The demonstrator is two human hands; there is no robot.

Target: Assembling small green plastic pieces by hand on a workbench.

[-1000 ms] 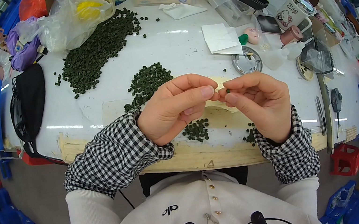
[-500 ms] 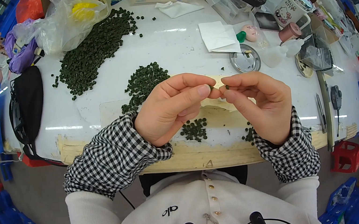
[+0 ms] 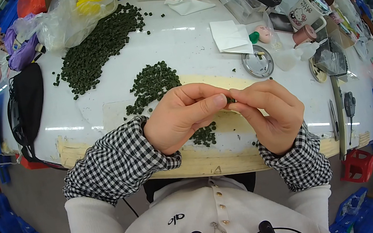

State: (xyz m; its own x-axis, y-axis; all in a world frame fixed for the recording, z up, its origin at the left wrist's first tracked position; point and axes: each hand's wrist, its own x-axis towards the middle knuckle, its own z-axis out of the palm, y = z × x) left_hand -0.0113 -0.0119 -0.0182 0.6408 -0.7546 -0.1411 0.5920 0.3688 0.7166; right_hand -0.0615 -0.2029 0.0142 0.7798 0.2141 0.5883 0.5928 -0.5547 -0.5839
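My left hand [image 3: 179,120] and my right hand [image 3: 275,114] meet above the near part of the table, thumb and forefinger pinched on each. Between the touching fingertips shows a small dark green piece [image 3: 231,100], mostly covered by the fingers. Behind my left hand lies a pile of small dark green pieces [image 3: 154,86]. A smaller cluster of round dark pieces [image 3: 205,136] rests below the hands, partly hidden by the left one. A few more pieces peek out beside my right wrist.
A large dark green pile [image 3: 99,49] spreads at the far left, beside a clear plastic bag [image 3: 77,23]. Rightward are white paper [image 3: 231,37], a round metal lid [image 3: 257,61], a mug [image 3: 305,11] and tweezers [image 3: 333,119]. A black pouch [image 3: 29,105] lies left.
My fingertips have come together; a small gap between the two pinches has closed, with the dark pieces now meeting there. The left hand has shifted slightly right and down.
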